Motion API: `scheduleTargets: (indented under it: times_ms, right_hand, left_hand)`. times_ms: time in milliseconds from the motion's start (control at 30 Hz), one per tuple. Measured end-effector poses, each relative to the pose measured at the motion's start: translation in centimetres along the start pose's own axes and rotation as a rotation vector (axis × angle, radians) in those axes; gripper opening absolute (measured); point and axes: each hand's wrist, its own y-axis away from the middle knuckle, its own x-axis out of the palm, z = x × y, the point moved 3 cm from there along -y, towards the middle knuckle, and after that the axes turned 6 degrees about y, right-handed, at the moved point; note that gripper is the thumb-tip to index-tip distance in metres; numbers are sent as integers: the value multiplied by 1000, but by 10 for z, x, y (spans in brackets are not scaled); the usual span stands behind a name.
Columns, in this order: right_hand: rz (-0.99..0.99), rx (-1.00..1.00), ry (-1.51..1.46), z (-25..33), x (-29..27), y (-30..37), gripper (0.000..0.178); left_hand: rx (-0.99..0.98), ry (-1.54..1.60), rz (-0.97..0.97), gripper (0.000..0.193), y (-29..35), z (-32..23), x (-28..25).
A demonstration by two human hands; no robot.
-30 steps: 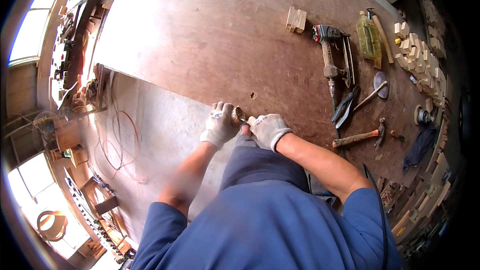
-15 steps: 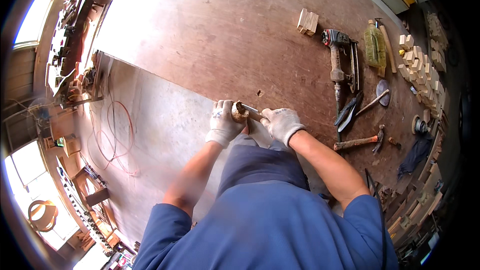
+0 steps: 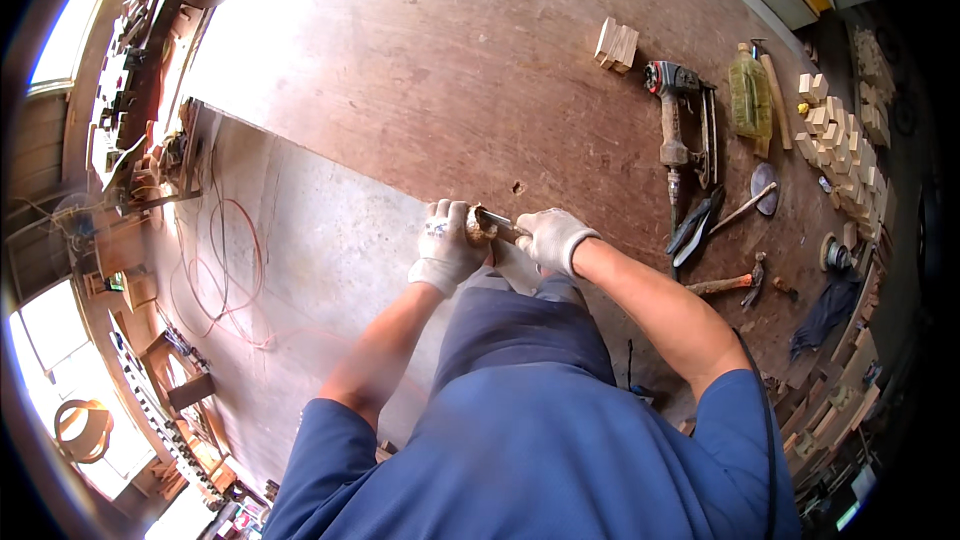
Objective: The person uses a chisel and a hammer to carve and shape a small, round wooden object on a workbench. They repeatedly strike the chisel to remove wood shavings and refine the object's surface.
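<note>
Both my hands wear pale work gloves and meet at the near edge of the brown wooden tabletop (image 3: 420,110). My left hand (image 3: 447,247) is wrapped round a small, rounded, tan wooden piece (image 3: 480,230) with a hollowed end. In my right hand (image 3: 555,240) is a chisel-like tool (image 3: 500,224) with a silver metal blade, its tip at the wooden piece's hollow. The glove covers most of the tool's handle, so its exact kind is unclear.
On the right of the tabletop lie a nail gun (image 3: 676,125), a claw hammer (image 3: 752,282), a dark-handled cutting tool (image 3: 695,228), a yellowish plastic bottle (image 3: 748,95) and stacked wood blocks (image 3: 840,140). More blocks (image 3: 616,45) sit further back. Hoses (image 3: 258,270) coil on the floor at left.
My right hand has shifted slightly left and up, closer to the wooden piece, with the chisel-like tool in it. The left hand keeps its hold almost unmoved.
</note>
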Motion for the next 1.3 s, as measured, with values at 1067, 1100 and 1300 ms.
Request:
scheduleTargets:
  times_ms: [1067,1100,1300]
  right_hand:
    - [-290,123,90,-20,-19,79,32]
    - [-252,128,17,-20,-14,78,32]
    - [-193,94,-294,-20,24,58,30]
  left_hand:
    - [-183,10,-137,97,25,6,-3]
    - [-167,-9,-131,97,29,4,1]
    - [-129,-68,-17,87,35,-3,11]
